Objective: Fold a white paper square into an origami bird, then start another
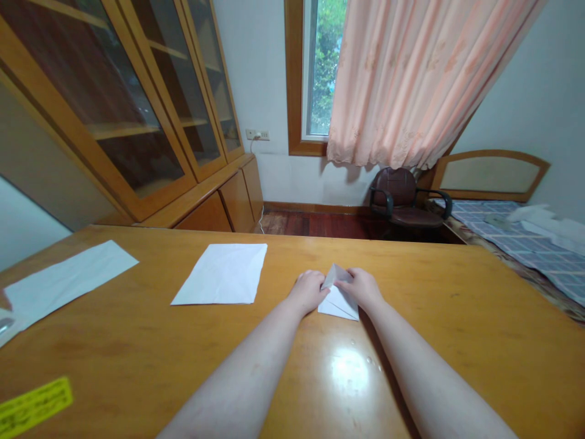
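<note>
A small folded piece of white paper (339,303) lies on the wooden table (205,366), its lower part flat and a pointed flap standing up at the far end. My left hand (309,290) closes on the paper's left edge, thumb toward the middle. On the other side my right hand (363,286) grips the raised flap, with its thumb on the inner face. The undersides of the fingers are hidden on both hands.
White sheets (223,274) lie left of my hands, and a long white paper strip (73,277) is farther left. A yellow label (36,402) sits at the near left. Beyond the table stand a glass-door cabinet (183,207), an office chair (397,195) and a bed (516,225).
</note>
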`<control>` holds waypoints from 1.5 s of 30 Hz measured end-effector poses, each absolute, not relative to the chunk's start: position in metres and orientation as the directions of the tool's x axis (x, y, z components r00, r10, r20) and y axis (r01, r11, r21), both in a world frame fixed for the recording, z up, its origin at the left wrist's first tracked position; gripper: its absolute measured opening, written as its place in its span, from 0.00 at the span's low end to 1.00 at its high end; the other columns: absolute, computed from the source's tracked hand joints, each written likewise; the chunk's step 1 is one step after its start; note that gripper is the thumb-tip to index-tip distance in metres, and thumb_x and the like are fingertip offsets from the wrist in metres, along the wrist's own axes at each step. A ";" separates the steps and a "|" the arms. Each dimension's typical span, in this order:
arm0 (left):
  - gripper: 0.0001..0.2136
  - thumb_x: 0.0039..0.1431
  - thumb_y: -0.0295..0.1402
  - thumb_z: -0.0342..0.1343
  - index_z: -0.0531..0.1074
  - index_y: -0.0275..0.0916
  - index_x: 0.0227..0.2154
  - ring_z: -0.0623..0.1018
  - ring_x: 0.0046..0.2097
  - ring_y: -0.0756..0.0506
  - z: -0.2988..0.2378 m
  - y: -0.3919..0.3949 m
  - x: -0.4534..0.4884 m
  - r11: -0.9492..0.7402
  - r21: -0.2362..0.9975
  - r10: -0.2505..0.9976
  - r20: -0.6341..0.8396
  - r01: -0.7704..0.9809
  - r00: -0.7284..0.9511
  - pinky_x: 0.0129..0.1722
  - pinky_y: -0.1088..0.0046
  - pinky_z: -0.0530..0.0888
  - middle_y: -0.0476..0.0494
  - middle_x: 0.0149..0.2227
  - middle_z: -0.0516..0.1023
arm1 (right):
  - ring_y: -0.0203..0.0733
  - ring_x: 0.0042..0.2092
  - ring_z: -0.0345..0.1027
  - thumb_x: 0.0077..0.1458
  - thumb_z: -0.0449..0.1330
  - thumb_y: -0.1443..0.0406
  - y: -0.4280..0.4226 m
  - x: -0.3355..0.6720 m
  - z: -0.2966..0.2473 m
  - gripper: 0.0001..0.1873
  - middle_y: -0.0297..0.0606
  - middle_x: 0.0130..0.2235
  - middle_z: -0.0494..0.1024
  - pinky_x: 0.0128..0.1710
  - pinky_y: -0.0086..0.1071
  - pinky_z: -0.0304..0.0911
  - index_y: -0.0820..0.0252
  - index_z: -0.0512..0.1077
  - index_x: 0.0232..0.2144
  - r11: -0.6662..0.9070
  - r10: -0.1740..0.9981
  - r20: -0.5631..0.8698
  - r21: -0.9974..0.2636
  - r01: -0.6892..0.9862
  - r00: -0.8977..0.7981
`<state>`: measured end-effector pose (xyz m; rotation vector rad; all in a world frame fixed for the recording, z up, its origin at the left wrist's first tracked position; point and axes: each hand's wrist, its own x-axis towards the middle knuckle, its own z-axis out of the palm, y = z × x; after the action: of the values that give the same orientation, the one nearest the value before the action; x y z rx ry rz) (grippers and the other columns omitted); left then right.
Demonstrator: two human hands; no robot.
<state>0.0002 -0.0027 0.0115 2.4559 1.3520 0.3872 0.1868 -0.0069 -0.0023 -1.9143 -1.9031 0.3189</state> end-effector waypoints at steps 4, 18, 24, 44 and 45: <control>0.08 0.55 0.36 0.53 0.72 0.38 0.30 0.72 0.42 0.42 0.012 -0.003 0.000 -0.505 0.406 0.851 0.090 0.762 0.517 0.43 0.67 0.67 0.42 0.37 0.75 | 0.41 0.30 0.66 0.46 0.60 0.50 -0.007 0.188 0.000 0.18 0.40 0.28 0.75 0.26 0.30 0.50 0.59 0.72 0.25 0.004 0.992 0.121 -0.380 0.925 0.046; 0.11 0.55 0.38 0.53 0.72 0.36 0.35 0.74 0.43 0.42 0.010 0.000 -0.001 -0.379 0.477 0.913 0.051 0.793 0.406 0.42 0.69 0.69 0.40 0.40 0.75 | 0.36 0.28 0.61 0.49 0.58 0.56 -0.013 0.181 0.005 0.12 0.33 0.25 0.70 0.27 0.28 0.52 0.58 0.67 0.23 0.185 0.972 0.227 -0.553 0.812 -0.067; 0.11 0.56 0.38 0.52 0.73 0.36 0.36 0.74 0.43 0.43 0.012 -0.001 -0.001 -0.366 0.508 0.917 0.055 0.780 0.394 0.42 0.70 0.69 0.40 0.40 0.75 | 0.37 0.30 0.63 0.56 0.51 0.55 -0.016 0.180 0.009 0.17 0.35 0.26 0.71 0.30 0.29 0.55 0.59 0.70 0.23 0.278 0.960 0.189 -0.604 0.746 -0.205; 0.09 0.55 0.37 0.52 0.73 0.37 0.33 0.74 0.41 0.43 0.005 0.002 -0.002 -0.420 0.482 0.900 0.108 0.769 0.423 0.40 0.70 0.68 0.41 0.38 0.75 | 0.38 0.33 0.66 0.54 0.56 0.63 -0.012 0.182 0.002 0.11 0.37 0.29 0.74 0.35 0.30 0.59 0.59 0.76 0.26 0.275 0.961 0.167 -0.631 0.725 -0.220; 0.09 0.54 0.37 0.52 0.73 0.37 0.33 0.74 0.41 0.43 0.005 0.002 -0.002 -0.419 0.483 0.900 0.107 0.769 0.423 0.40 0.70 0.68 0.41 0.38 0.75 | 0.38 0.33 0.66 0.53 0.57 0.63 -0.012 0.182 0.002 0.10 0.37 0.30 0.74 0.35 0.30 0.59 0.59 0.76 0.26 0.275 0.961 0.165 -0.635 0.722 -0.221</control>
<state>-0.0018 0.0022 0.0048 2.3219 1.4295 0.5019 0.1819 -0.0116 0.0022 -1.5092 -2.0182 0.5887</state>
